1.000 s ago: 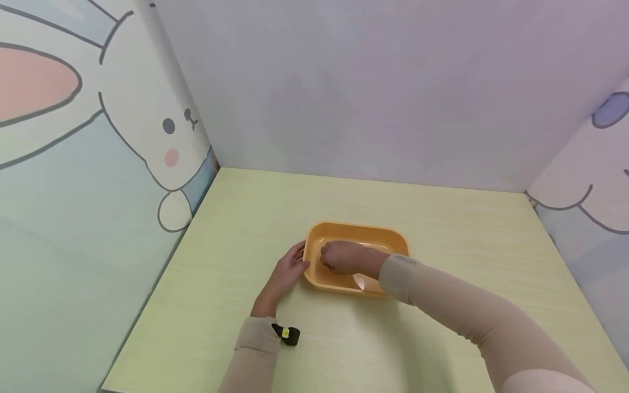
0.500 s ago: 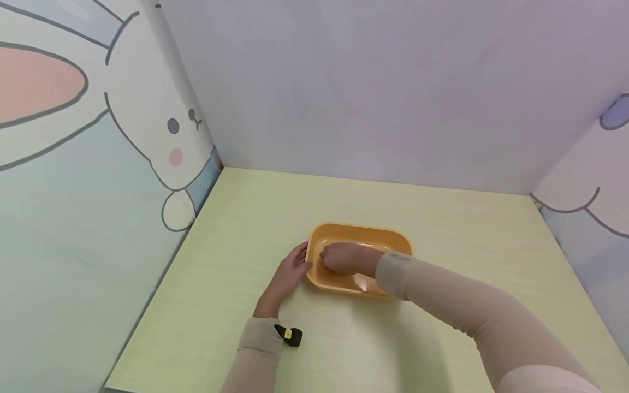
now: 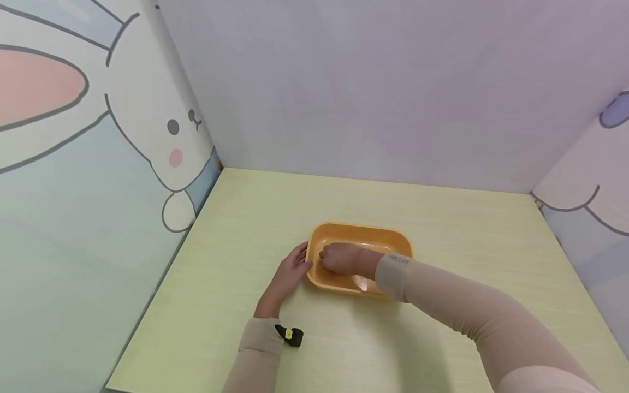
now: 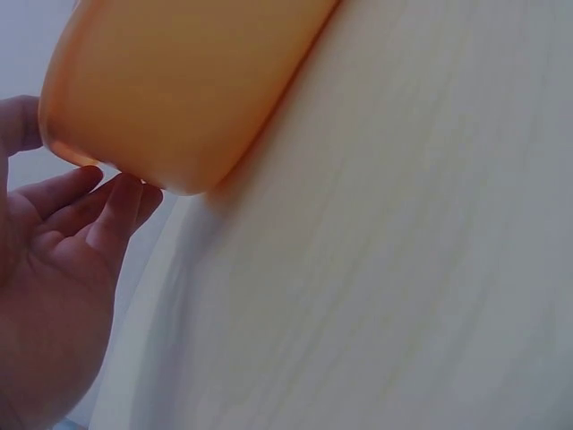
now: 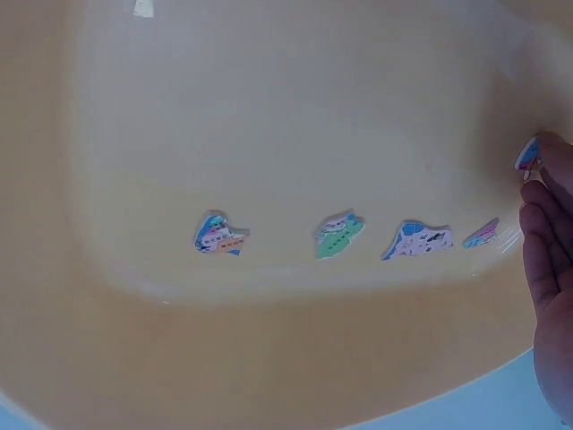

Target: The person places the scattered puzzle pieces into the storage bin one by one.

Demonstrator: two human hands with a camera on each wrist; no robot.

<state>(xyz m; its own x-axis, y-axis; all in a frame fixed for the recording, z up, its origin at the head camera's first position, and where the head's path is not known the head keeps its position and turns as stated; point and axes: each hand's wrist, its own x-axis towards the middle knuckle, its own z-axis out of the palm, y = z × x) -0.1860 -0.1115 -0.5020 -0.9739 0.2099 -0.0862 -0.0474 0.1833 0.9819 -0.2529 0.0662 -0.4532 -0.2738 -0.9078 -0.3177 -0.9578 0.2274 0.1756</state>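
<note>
counter point(image 3: 491, 240): pale yellow-green | back wall point(image 3: 363, 93): lilac-grey, behind counter | left wall point(image 3: 73, 256): white cartoon animal point(image 3: 142, 125), pink cheek, dark outlines | right wall point(image 3: 585, 256): part of another outlined figure point(image 3: 575, 174)

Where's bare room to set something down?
Table strip between orange basin and back wall; table between left hand and left wall. Crowded: inside the basin, where the right hand pinches one printed piece near four others.

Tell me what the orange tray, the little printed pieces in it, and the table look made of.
Tray: probably glossy plastic, from its bright reflections and smooth rounded corners. Pieces: perhaps printed card or thin wood; flat, colourful faces, finish unclear. Table: maybe wood or laminate, fairly matte, with faint grain-like streaks.
</note>
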